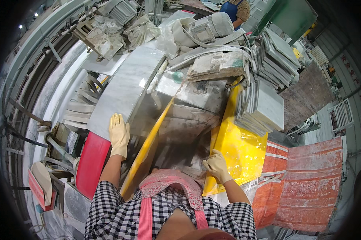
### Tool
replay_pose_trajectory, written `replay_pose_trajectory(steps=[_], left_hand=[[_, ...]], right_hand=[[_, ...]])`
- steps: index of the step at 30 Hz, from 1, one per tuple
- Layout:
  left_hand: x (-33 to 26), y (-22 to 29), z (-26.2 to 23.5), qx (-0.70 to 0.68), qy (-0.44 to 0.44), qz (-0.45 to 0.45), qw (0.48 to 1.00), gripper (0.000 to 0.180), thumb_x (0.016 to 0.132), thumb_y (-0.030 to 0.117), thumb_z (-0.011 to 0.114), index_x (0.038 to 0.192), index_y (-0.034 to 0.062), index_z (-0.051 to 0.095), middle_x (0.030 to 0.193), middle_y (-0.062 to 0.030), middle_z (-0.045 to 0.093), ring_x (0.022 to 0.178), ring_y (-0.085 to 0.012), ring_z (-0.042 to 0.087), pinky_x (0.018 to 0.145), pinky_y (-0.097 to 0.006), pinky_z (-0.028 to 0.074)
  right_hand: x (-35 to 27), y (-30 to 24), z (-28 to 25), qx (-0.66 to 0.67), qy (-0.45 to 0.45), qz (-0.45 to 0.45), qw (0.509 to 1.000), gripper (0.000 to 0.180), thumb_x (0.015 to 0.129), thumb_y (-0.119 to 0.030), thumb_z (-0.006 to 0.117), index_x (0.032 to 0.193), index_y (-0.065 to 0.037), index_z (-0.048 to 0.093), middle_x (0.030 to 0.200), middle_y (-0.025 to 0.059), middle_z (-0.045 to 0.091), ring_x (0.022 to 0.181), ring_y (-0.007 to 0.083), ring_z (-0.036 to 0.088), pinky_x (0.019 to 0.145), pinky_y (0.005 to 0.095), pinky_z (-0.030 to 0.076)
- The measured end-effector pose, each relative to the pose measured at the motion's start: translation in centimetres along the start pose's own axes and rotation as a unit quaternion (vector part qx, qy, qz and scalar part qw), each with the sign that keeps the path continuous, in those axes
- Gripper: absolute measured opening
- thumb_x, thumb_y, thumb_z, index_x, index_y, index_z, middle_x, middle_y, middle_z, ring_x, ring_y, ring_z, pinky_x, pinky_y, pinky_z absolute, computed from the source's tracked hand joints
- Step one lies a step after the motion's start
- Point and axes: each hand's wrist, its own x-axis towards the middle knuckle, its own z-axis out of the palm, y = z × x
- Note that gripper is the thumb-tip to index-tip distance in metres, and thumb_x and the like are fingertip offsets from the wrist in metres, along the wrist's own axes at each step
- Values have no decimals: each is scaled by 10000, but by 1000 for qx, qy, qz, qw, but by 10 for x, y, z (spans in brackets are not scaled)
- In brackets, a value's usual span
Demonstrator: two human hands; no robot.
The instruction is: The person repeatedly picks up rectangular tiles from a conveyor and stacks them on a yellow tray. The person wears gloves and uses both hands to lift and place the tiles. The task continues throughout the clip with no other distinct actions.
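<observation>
My left hand (119,135), in a cream rubber glove, lies with fingers stretched on the near end of a long grey-white marble slab (126,86). Below that end runs a bright red surface (93,160). In a matching glove, my right hand (217,167) has its fingers curled in, beside the edge of a wet yellow covering (242,150). What those fingers hold, if anything, is hidden. A narrow yellow strip (146,148) slants between my arms, next to a dark, dusty recess (180,148).
Thin stone slabs (264,106) stand stacked beyond the yellow covering. A dusty motor (212,28) and cables top the machine ahead. Orange sheeting (308,184) hangs at right. Stacked strips (78,108) lie left of the marble. Another person (238,12) is at the far side.
</observation>
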Motion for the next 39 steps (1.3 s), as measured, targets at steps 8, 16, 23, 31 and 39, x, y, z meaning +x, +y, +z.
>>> replay_pose_trajectory(steps=[8, 16, 23, 31, 39], left_hand=[[-1, 0, 0, -7, -3, -4, 1000, 610, 955, 278, 620, 1436, -71, 482, 1503, -261, 478, 1429, -373, 416, 1233, -435, 276], [1, 0, -1, 10, -9, 0, 1000, 599, 965, 280, 600, 1435, -72, 483, 1503, -260, 477, 1429, -367, 417, 1235, -438, 273], [0, 1, -2, 11, -13, 0, 1000, 597, 972, 291, 594, 1435, -68, 485, 1503, -256, 479, 1429, -367, 414, 1230, -448, 269], [-1, 2, -3, 2, -10, -7, 1000, 597, 968, 286, 602, 1441, -58, 484, 1512, -244, 475, 1434, -361, 410, 1232, -437, 268], [0, 3, -7, 6, -17, -9, 1000, 599, 969, 290, 599, 1449, -47, 481, 1516, -237, 473, 1437, -358, 407, 1230, -439, 271]], right_hand=[[1, 0, 0, -8, 1, -5, 1000, 419, 931, -318, 624, 599, -66, 670, 689, 145, 674, 807, 300, 675, 1123, 440, 408], [0, 1, 3, -13, 11, -8, 1000, 414, 926, -326, 633, 592, -83, 661, 680, 127, 670, 803, 302, 666, 1114, 438, 417], [4, -3, -6, -8, -29, 6, 1000, 475, 957, -333, 517, 617, -62, 711, 714, 171, 691, 864, 332, 684, 1122, 447, 387], [2, -2, -3, 0, -11, 4, 1000, 435, 944, -331, 590, 604, -71, 671, 692, 145, 675, 822, 310, 671, 1124, 442, 401], [0, 2, 2, -14, 0, -7, 1000, 432, 948, -320, 618, 591, -79, 657, 680, 131, 665, 819, 299, 665, 1128, 441, 408]])
